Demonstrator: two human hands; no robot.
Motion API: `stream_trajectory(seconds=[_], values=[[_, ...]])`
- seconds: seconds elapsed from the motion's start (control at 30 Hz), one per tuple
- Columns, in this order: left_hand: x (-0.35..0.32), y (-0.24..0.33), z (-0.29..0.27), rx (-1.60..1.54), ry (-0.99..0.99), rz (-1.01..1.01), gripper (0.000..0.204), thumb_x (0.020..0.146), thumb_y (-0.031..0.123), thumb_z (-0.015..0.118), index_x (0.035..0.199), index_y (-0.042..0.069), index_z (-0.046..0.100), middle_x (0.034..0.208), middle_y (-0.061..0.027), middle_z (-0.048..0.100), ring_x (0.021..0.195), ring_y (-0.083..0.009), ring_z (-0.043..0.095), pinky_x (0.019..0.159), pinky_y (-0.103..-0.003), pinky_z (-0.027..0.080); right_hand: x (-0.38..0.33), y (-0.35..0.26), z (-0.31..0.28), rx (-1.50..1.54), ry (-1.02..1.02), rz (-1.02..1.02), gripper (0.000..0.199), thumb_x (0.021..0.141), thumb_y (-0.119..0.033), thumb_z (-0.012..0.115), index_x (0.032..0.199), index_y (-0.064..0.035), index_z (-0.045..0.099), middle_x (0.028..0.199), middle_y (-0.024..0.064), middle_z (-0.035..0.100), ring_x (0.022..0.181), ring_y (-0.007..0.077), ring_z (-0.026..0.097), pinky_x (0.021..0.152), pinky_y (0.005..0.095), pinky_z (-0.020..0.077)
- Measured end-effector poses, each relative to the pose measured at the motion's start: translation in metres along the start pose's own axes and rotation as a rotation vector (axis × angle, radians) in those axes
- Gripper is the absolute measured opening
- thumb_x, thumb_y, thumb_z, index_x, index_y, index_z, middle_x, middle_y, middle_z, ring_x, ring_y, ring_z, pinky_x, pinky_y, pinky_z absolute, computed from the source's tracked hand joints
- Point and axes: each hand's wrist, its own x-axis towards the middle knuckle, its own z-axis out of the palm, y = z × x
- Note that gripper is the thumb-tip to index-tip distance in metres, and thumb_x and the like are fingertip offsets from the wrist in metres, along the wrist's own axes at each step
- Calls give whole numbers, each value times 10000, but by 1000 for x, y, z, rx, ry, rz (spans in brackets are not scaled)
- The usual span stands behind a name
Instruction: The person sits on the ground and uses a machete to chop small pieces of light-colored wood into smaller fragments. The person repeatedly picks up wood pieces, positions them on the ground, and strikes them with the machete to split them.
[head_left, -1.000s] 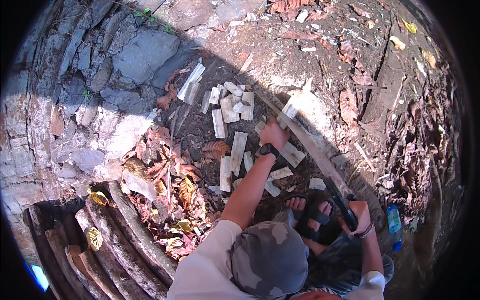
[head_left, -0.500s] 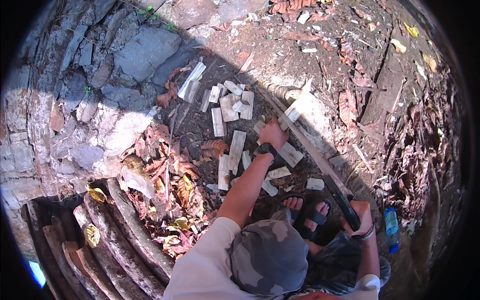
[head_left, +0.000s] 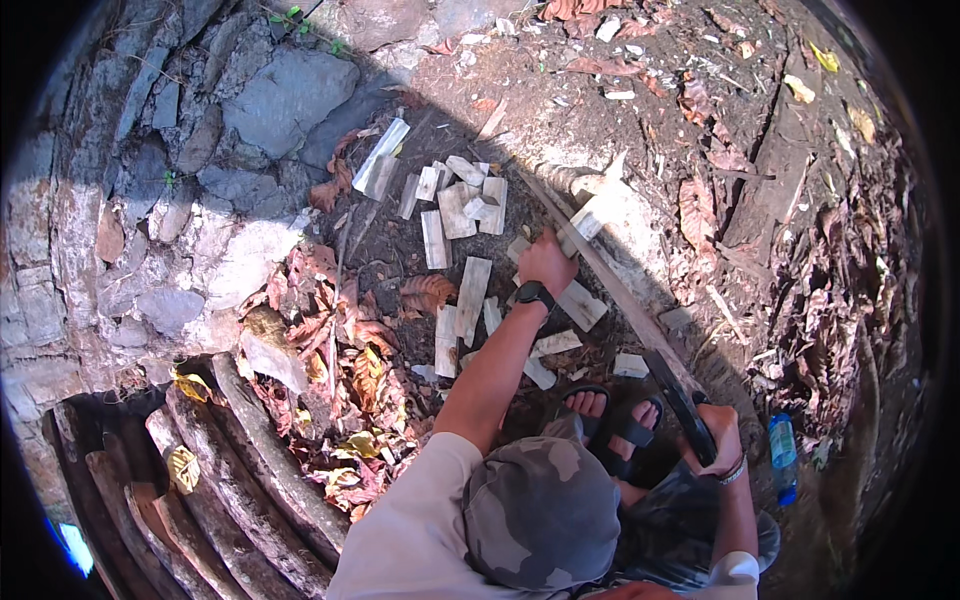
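My right hand is closed round the black handle of what looks like a handsaw. Its long, brownish blade tapers away to the upper left. The saw's teeth are too small to make out. My left hand, with a dark watch on the wrist, is closed on a pale wood piece. That piece lies under or against the blade and shows sunlit on its far side. My fingertips are partly hidden. Several cut wood blocks lie ahead to the left, and a longer block lies beside my left forearm.
A rough stone wall rises at the left, with round logs below it. Dry leaves litter the ground. A plastic bottle lies right of my right hand. My sandalled feet are between my arms.
Hardly anything differs. The saw and my right hand have shifted very slightly, while my left hand stays on the wood piece.
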Motion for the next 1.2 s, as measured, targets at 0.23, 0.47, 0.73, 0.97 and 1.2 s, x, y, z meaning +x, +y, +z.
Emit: stream_trajectory(seconds=[0.23,0.47,0.73,0.97,1.2], values=[[2,2,3,-6,-5,-42,410,728,239,767,1006,13,569,851,-224,716,799,-404,712,703,-513,577,30,4,13,-47,15,-31,231,611,-151,734,657,-59,527,572,120,501,507,344,565,491,394,449],[1,-7,6,-20,-36,29,461,733,234,753,1076,0,553,849,-216,716,788,-393,713,696,-491,582,-37,1,1,-8,27,62,179,587,-146,667,633,-67,513,545,110,470,459,353,517,472,395,415],[3,-7,6,-2,-45,4,486,734,268,774,1078,8,550,857,-203,721,789,-382,716,695,-480,583,46,2,33,18,60,8,228,654,-101,708,641,-42,487,585,137,520,511,342,578,486,392,430],[0,-9,8,-49,-92,53,496,763,312,772,1083,-1,558,889,-239,715,846,-406,708,743,-507,569,-43,-8,17,3,9,77,158,608,-135,680,698,-48,585,577,115,527,500,346,570,499,367,449],[4,-4,7,-44,-77,36,412,721,230,765,1014,33,554,875,-193,719,828,-372,712,718,-477,580,67,2,42,-17,32,26,133,675,-83,716,736,-48,602,640,106,571,575,301,625,560,349,482]])
